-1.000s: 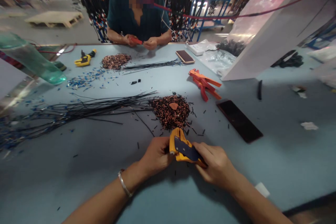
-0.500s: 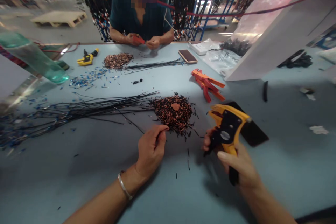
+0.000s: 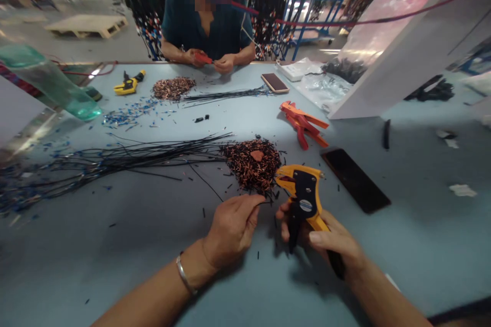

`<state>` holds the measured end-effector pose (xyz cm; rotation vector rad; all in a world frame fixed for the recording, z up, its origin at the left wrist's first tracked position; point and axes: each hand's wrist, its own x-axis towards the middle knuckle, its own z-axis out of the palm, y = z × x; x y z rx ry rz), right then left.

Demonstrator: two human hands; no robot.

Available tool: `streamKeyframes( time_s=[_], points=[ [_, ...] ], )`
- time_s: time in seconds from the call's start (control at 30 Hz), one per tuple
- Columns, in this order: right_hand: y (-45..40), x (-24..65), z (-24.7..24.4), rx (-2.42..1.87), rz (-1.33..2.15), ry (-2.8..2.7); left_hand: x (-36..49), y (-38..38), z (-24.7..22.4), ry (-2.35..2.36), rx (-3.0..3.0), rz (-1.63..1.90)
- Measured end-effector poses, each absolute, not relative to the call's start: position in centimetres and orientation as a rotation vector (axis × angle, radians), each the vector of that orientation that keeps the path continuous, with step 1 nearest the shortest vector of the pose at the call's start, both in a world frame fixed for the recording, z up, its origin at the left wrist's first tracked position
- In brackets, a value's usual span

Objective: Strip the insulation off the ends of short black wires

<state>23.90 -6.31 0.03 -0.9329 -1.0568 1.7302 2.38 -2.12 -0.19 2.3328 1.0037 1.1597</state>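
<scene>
A: What differs from half a second ago?

B: The yellow-and-black wire stripper (image 3: 307,189) is no longer over the near phone (image 3: 356,181). It is now further left, its nose at the right edge of the near pile (image 3: 253,168) of clippings. The left hand (image 3: 232,230) has shifted right, towards it.

A: Meaning for the work?

B: My reading: wire end and tool nose are being lined up. The two look near each other, with a gap between; no wire seen in the tool.

A: Hand states?

B: Left: thumb and fingers pinch a thin black wire (image 3: 264,202), short tip showing past the fingertips. Right hand (image 3: 337,242): wrapped round the stripper's handles. How hard it squeezes, I cannot tell.

A: Counts, please.

B: Strippers of the yellow-and-black kind: two, one held, one far yellow tool (image 3: 126,86) lying on the table (image 3: 134,255). Red tools: two, one orange-red tool (image 3: 301,123) lying behind the near phone, one small red tool (image 3: 202,58) in the hands of the person opposite (image 3: 226,25). Phones: two, counting the far phone (image 3: 274,83). Clipping piles: two, including the far pile (image 3: 173,88). Wire bundles: two, the near bundle (image 3: 153,157) and the far bundle (image 3: 226,95); strands overlap, not countable. Bracelets: one silver bracelet (image 3: 184,273), left wrist. Bottles: one green bottle (image 3: 57,84).
</scene>
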Motion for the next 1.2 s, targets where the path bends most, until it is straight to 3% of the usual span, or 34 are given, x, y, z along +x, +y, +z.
streamKeyframes(
  time_s=[0.27, 0.87, 1.2],
  points=[
    [-6.3, 23.5, -0.1, -0.928, 1.765, -1.175, 2.6, -2.3, 0.2, 0.844, 2.588, 1.010],
    [-6.5, 23.5, 0.1, -0.811, 1.952, -0.866, 2.6, -1.5, -0.2, 0.750, 2.287, 1.041],
    [-6.2, 24.0, 0.7, -0.751, 1.893, -0.710, 2.2, -1.3, -0.4, 1.016, 2.174, 1.188]
  ],
)
